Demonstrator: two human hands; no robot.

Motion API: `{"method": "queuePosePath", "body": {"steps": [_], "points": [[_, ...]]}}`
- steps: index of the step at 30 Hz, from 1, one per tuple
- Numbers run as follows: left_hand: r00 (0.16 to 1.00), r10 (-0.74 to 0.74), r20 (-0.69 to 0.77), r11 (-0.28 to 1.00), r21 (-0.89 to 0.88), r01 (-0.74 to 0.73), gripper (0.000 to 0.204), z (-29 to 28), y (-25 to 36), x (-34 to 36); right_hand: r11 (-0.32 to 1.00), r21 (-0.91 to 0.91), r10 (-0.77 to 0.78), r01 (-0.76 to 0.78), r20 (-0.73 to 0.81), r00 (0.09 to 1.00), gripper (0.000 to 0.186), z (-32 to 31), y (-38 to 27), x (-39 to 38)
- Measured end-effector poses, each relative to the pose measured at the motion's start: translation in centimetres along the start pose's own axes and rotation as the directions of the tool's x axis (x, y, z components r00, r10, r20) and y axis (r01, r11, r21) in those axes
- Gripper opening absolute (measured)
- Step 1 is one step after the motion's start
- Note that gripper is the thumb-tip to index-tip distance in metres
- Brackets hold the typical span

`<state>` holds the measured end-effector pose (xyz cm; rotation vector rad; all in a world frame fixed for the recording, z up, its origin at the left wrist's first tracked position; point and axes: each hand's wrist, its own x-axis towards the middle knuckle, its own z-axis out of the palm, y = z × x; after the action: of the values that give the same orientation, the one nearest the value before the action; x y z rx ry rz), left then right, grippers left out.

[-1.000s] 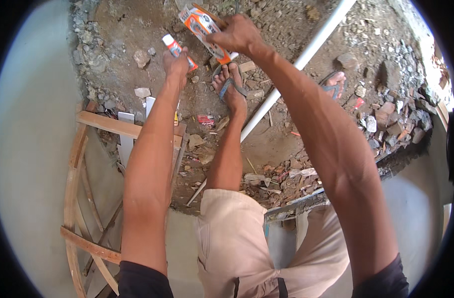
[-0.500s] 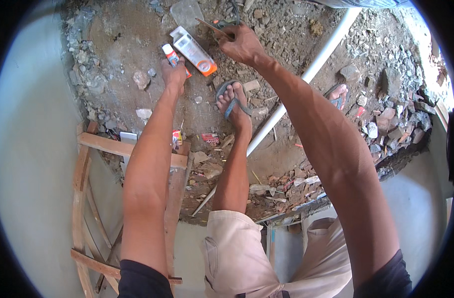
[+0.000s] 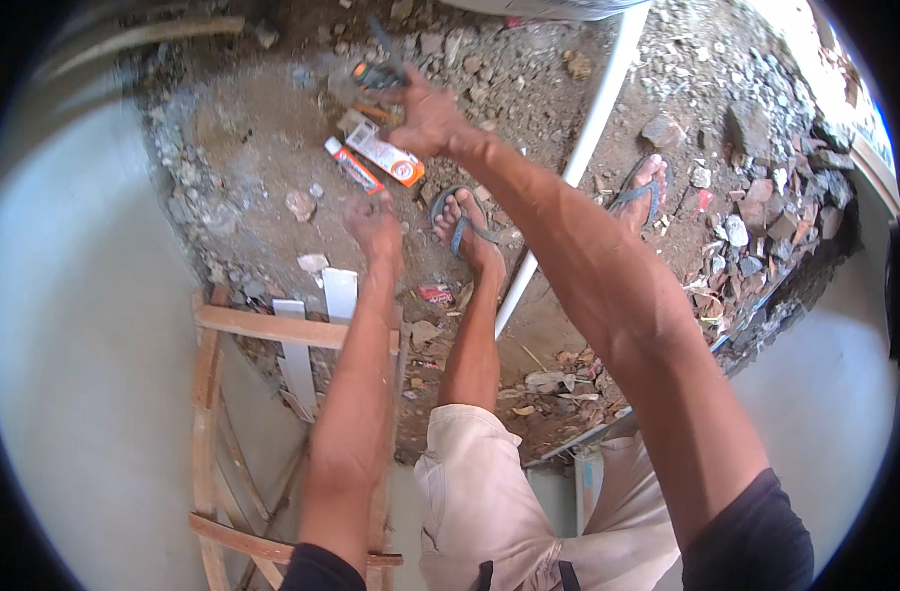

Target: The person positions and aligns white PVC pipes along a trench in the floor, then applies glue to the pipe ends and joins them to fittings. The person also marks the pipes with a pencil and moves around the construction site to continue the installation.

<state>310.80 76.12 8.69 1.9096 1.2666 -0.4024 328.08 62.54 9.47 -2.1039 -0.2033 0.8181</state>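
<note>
A: Looking at the white and orange box (image 3: 393, 158), where is it?

B: In the right hand (image 3: 425, 116), held out over the rubble-strewn dirt ground (image 3: 263, 128), ahead of the left foot. The hand is curled around one end of the box and the rest juts out down and to the left. A dark tool with a thin tip (image 3: 379, 71) sticks up from the same hand, so the fingers are closed on both.

A: And the small orange and white tube (image 3: 352, 164)?

B: Just beside the box, on its left, slanting the same way. It sits above the left hand (image 3: 374, 229), but I cannot tell whether that hand touches it or whether it lies on the ground.

A: How is the left hand set?

B: It is blurred. The fingers look loosely bent and pointed toward the tube; whether they grip anything I cannot tell.

A: What lies around them?

B: The left foot in a grey flip-flop (image 3: 462, 225) is just right of the left hand. A long white pipe (image 3: 578, 158) runs slantwise across the ground, passing behind the right forearm, and the right foot (image 3: 643, 189) stands on its far side. A wooden frame of rough slats (image 3: 272, 328) stands below the left arm, against a pale plastered wall (image 3: 75, 325). Broken bricks and stones (image 3: 755, 197) are heaped to the right.
</note>
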Motion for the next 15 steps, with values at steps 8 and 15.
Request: {"method": "queuePosePath", "body": {"steps": [8, 15], "points": [[0.911, -0.272, 0.311, 0.871, -0.324, 0.371, 0.046, -5.6, 6.2, -9.9, 0.889, 0.455, 0.024, 0.051, -0.157, 0.987, 0.029, -5.2, -7.4, -8.1], [0.572, -0.295, 0.765, 0.746, -0.189, 0.638, 0.068, -8.5, 21.7, -25.4, 0.847, 0.530, 0.057, 0.028, -0.143, 0.988, 0.073, -17.7, -10.1, -29.0]]}}
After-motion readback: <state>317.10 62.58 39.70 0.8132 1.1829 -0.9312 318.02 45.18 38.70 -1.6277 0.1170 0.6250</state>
